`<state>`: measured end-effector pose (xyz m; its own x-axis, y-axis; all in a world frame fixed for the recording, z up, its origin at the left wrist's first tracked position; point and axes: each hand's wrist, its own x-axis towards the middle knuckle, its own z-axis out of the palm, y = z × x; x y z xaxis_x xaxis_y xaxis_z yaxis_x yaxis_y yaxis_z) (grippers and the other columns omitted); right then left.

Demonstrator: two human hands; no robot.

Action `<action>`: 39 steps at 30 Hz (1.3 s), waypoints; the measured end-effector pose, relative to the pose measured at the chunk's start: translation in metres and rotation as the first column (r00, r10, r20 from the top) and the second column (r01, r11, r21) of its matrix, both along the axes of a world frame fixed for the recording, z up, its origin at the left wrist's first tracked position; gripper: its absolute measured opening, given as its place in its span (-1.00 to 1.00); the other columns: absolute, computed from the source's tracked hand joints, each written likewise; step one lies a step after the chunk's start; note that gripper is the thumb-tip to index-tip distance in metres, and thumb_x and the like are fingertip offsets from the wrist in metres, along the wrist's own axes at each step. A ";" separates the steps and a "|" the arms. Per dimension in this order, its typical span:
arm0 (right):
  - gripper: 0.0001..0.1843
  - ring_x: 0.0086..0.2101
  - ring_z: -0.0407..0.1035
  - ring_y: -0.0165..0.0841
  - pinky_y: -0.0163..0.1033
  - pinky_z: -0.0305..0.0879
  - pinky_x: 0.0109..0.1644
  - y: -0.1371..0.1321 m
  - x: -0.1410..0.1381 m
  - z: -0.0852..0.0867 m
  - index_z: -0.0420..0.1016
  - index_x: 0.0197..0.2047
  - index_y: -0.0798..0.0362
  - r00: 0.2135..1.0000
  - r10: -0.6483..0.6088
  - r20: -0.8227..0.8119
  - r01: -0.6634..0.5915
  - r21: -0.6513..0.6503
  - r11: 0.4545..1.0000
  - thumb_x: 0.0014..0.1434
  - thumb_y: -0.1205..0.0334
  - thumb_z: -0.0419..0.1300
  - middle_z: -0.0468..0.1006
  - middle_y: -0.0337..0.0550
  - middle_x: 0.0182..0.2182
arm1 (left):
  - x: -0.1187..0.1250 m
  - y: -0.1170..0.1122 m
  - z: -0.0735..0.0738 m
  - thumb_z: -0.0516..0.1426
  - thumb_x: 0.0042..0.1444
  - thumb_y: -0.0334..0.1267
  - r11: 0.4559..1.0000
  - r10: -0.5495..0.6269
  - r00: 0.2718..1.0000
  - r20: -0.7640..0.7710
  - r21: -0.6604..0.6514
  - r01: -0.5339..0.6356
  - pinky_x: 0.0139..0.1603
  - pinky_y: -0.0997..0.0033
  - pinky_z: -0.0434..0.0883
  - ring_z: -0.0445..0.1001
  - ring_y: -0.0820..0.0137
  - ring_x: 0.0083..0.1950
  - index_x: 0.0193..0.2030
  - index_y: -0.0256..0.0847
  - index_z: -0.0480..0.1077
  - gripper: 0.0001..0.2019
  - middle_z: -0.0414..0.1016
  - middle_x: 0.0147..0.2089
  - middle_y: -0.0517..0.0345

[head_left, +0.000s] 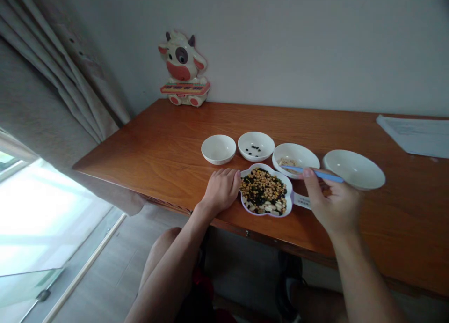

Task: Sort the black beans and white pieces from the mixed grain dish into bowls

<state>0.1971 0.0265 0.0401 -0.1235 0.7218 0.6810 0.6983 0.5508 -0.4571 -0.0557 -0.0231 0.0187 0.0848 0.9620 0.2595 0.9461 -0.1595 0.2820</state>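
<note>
Head view: right hand (338, 203) pinches blue tweezers (296, 169), tip at the bowl of pale pieces (298, 150); load unclear. Left hand (221, 188) apart, curled by the dish of mixed beans (289, 188), grip unclear. Dish between hands. Probably a transfer step; next calls for fine tip control.

Daylight floods in from the left, blown out to white at the glass (49, 229) (I'd squint at it), while the wall (298, 56) is dim and grey. Deep shadow fills the space under the table (175, 131). The mixed beans (263, 185) look slightly soft, the paper's (421, 138) print is unreadable, and the top right corner darkens.
</note>
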 end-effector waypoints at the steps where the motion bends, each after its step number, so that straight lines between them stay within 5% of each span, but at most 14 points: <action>1: -0.67 -0.61 0.34 -0.38 -0.26 0.22 -0.48 0.002 0.004 -0.002 0.67 -0.29 0.10 1.000 -0.025 -0.009 0.025 -0.010 1.000 0.33 0.08 0.17 0.56 -0.17 -0.59 | 0.000 0.000 0.000 -0.16 0.48 -0.25 1.000 0.002 1.000 0.002 0.001 -0.002 -0.14 0.29 0.36 0.51 0.28 -0.23 -0.31 -0.18 0.34 -0.63 0.57 -0.25 0.04; 9: -0.59 -0.54 0.45 -0.30 -0.21 0.26 -0.43 0.010 0.027 -0.010 0.69 -0.27 0.10 0.989 -0.144 -0.035 0.141 -0.071 0.987 0.34 -0.02 0.15 0.64 -0.09 -0.51 | 0.000 0.000 0.000 -0.18 0.49 -0.25 1.000 -0.005 1.000 0.009 0.017 0.005 -0.16 0.30 0.35 0.50 0.28 -0.24 -0.32 -0.18 0.34 -0.61 0.56 -0.26 0.05; 29: -0.57 -0.54 0.44 -0.30 -0.21 0.26 -0.41 0.011 0.030 -0.012 0.67 -0.32 0.08 0.983 -0.177 -0.055 0.172 -0.086 0.981 0.31 -0.07 0.17 0.58 -0.12 -0.57 | 0.000 0.000 0.000 -0.17 0.48 -0.26 1.000 -0.012 1.000 0.027 0.020 0.011 -0.16 0.30 0.37 0.49 0.30 -0.25 -0.33 -0.18 0.33 -0.62 0.55 -0.26 0.04; 39: -0.66 -0.60 0.35 -0.41 -0.27 0.21 -0.49 0.010 0.021 -0.013 0.62 -0.37 0.08 0.999 0.016 0.032 -0.013 -0.091 0.996 0.31 0.05 0.20 0.58 -0.15 -0.54 | 0.000 0.000 0.000 -0.19 0.49 -0.23 1.000 -0.005 0.999 0.032 0.011 0.004 -0.16 0.31 0.35 0.49 0.29 -0.24 -0.32 -0.18 0.33 -0.61 0.55 -0.26 0.04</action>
